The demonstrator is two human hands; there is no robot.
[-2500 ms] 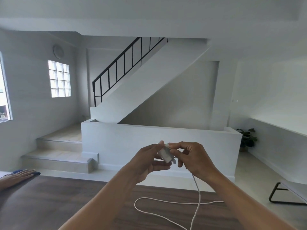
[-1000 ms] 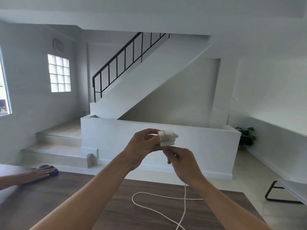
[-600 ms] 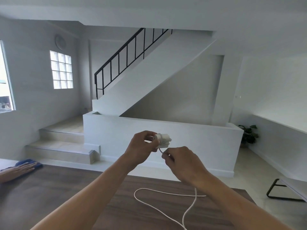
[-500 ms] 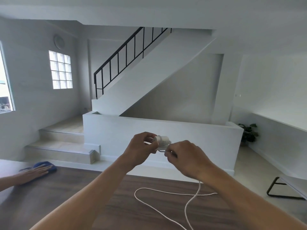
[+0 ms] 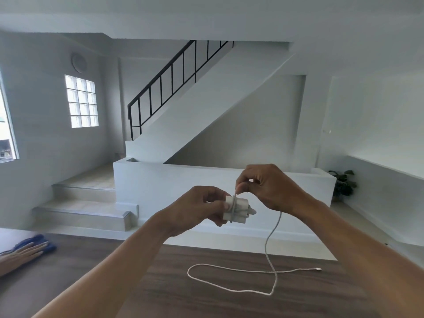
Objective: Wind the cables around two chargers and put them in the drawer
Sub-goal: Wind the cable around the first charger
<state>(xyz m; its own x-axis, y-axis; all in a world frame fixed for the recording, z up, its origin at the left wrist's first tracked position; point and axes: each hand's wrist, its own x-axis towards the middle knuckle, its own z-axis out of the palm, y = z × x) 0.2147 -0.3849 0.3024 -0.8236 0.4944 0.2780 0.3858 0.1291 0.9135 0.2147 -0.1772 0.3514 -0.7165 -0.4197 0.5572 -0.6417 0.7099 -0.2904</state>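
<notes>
My left hand [image 5: 195, 208] holds a small white charger [image 5: 236, 210] up in the air above the table, prongs pointing right. A few turns of its white cable [image 5: 270, 269] circle the charger body. My right hand [image 5: 268, 188] sits just above and to the right of the charger, pinching the cable between thumb and fingers. From there the cable hangs down to the dark wooden table [image 5: 160, 283], loops on it, and ends in a small plug at the right. No second charger and no drawer are in view.
Another person's hand [image 5: 21, 252] rests on a blue cloth [image 5: 37, 244] at the table's left edge. Beyond the table lie a white floor, steps, a low white wall and a staircase. A potted plant [image 5: 343, 184] stands at the far right.
My right hand has risen from beside the charger to above it, carrying the cable over the body. The loop on the table has shifted and the cable's end plug now shows.
</notes>
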